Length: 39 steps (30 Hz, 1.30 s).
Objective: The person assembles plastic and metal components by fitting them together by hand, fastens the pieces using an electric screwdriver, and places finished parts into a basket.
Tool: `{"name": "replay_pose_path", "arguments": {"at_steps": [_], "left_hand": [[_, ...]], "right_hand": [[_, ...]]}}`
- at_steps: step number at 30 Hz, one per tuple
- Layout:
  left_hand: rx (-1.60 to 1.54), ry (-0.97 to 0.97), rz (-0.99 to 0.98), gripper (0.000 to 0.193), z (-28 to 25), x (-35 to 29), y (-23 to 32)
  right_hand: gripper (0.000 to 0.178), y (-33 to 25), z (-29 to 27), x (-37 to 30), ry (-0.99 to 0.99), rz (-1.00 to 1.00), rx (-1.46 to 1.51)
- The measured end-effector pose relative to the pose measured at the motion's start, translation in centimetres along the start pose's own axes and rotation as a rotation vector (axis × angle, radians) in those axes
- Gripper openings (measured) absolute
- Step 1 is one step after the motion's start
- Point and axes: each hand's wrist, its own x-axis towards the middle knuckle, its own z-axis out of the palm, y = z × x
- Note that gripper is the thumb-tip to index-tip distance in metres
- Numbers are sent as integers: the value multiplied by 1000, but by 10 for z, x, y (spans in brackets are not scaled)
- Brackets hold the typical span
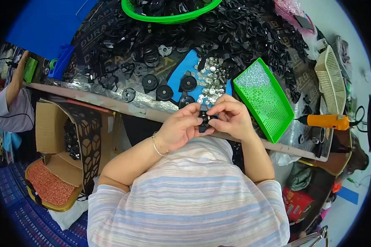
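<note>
Pinching: small black part (203,120), in both hands, left of the green tray (269,113).
Left hand (180,128): fingers curled, thumb and index closed on the part's left side.
Right hand (234,118): thumb and forefinger gripping its right side.
Silver discs (212,80): loose pile, just left of the tray.
Black round pieces (188,83): farther left of the tray.
Orange-handled tool (326,121): right of the tray's near end.

Both hands (175,129) (237,121) hold a black part (203,126) near silvery discs (211,81).
</note>
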Motion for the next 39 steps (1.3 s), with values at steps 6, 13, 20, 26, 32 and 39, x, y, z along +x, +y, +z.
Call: {"name": "replay_pose_path", "arguments": {"at_steps": [6,13,20,26,32,39], "left_hand": [[7,-70,18,31,6,-5,6],[262,84,192,42,9,-10,12],[1849,105,742,35,18,20,31],[1890,163,780,38,15,17,43],[1722,274,937,41,19,2,50],[730,141,454,44,5,-23,31]], "right_hand": [[24,-4,-13,22,299,-133,-113],[33,-21,-1,32,298,-159,-485],[16,5,2,16,437,6,-540],[9,10,6,0,308,27,-738],[14,10,12,7,284,-99,-820],[17,5,23,19,191,-97,-928]]}}
